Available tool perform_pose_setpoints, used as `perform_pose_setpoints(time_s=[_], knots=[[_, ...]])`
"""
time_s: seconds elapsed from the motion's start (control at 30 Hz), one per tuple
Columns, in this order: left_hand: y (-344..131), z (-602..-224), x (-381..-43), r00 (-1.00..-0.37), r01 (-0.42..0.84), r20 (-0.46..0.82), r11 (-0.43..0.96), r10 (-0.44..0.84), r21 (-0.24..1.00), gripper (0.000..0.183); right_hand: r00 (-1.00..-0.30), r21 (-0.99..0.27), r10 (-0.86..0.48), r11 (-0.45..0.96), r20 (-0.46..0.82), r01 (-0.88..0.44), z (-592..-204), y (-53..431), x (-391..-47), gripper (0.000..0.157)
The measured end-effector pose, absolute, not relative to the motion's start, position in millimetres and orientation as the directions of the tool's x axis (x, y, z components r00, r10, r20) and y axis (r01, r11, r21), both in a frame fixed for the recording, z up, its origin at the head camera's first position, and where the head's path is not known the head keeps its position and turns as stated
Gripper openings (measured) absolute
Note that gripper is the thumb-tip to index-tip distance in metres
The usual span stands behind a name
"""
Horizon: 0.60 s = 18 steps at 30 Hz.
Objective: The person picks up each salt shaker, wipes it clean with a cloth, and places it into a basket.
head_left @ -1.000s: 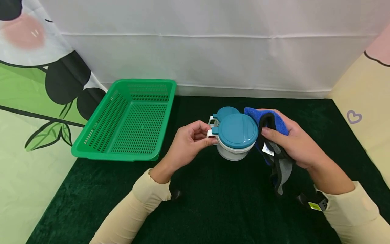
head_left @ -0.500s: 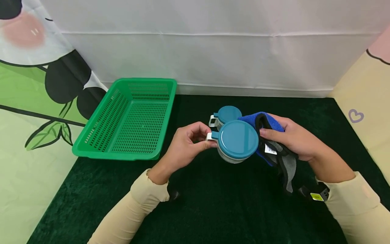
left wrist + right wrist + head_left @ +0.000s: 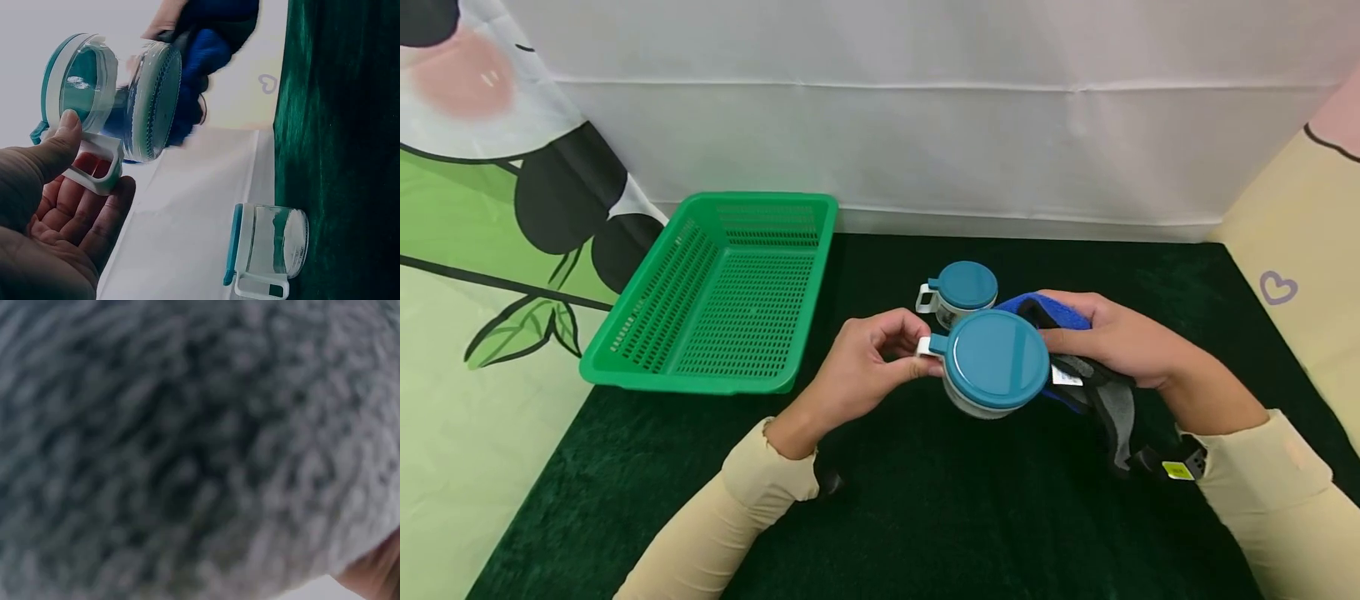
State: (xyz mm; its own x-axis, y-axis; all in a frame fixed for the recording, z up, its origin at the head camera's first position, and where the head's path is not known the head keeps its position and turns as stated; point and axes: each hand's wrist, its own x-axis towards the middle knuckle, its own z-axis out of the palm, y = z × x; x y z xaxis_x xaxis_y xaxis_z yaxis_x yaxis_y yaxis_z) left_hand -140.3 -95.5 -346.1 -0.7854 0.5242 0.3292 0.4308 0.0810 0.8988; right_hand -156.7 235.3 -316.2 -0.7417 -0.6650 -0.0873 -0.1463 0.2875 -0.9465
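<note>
My left hand [image 3: 880,358] pinches the white handle of a glass seasoning jar [image 3: 996,358] with a blue flip lid, thumb on top of the handle. In the left wrist view this jar [image 3: 115,97] is held up off the table, its clear glass body and ridged base showing. My right hand [image 3: 1112,342] grips a blue and grey cloth [image 3: 1108,400] with black edging and a white tag, pressed against the jar's right side. Grey cloth pile [image 3: 200,450] fills most of the right wrist view. A second, matching jar [image 3: 967,287] stands upright on the table just behind.
A green plastic basket [image 3: 797,367] with slotted walls stands on the left of the dark green cloth-covered table [image 3: 925,517]. White sheeting [image 3: 910,142] hangs at the back. Patterned panels border both sides.
The held jar has come nearer and slightly right, apart from the second jar in the head view. My right hand and the cloth have moved along its side, lower than before.
</note>
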Motion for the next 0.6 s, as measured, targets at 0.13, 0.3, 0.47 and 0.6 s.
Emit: perform_pose_setpoints(time_s=[0.13,0.3,0.47,0.6], knots=[[-94,-347,-141,-0.782,0.428,0.325,0.079,0.533,0.9,0.015,-0.707,-0.917,-0.708,0.28,0.003,-0.284,-292,235,-158,0.039],[-93,-346,-140,-0.763,0.452,0.34,0.078,0.549,0.889,0.016,-0.653,-0.926,-0.757,0.259,-0.018,-0.274,-289,234,-170,0.041],[-96,-344,-139,-0.77,0.455,0.346,0.08,0.536,0.887,0.017,-0.632,-0.964,-0.76,0.254,-0.152,-0.074,-316,237,-175,0.039],[-99,-345,-141,-0.775,0.456,0.346,0.089,0.529,0.885,0.018,-0.658,-0.959,-0.739,0.267,-0.143,-0.091,-317,243,-165,0.039]])
